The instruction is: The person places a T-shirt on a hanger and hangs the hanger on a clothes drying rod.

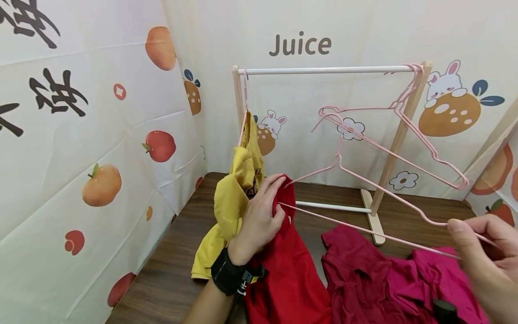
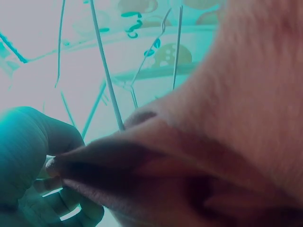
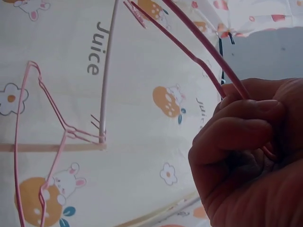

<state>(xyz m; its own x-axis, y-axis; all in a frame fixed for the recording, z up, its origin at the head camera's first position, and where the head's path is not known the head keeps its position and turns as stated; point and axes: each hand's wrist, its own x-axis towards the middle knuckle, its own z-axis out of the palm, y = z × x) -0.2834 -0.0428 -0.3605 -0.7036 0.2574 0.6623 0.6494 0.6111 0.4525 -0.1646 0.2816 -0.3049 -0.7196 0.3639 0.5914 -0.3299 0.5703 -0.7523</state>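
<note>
My left hand (image 1: 265,211) pinches the edge of a red garment (image 1: 289,270), whose lower part hangs down over the table. One end of a pink wire hanger (image 1: 338,158) runs into the opening of this garment beside my left fingers. At the hanger's other end, my right hand (image 1: 487,252) grips the wire corner. The right wrist view shows the fingers of that hand (image 3: 241,146) curled round the hanger (image 3: 204,43). In the left wrist view, thumb and fingers (image 2: 28,146) hold the cloth (image 2: 156,161), which fills much of the picture.
A wooden rack with a white rail (image 1: 323,70) stands at the back. A yellow shirt (image 1: 228,202) hangs at its left end; pink spare hangers (image 1: 435,155) hang at the right. Dark red (image 1: 356,270) and magenta garments (image 1: 441,274) lie on the brown table (image 1: 162,274).
</note>
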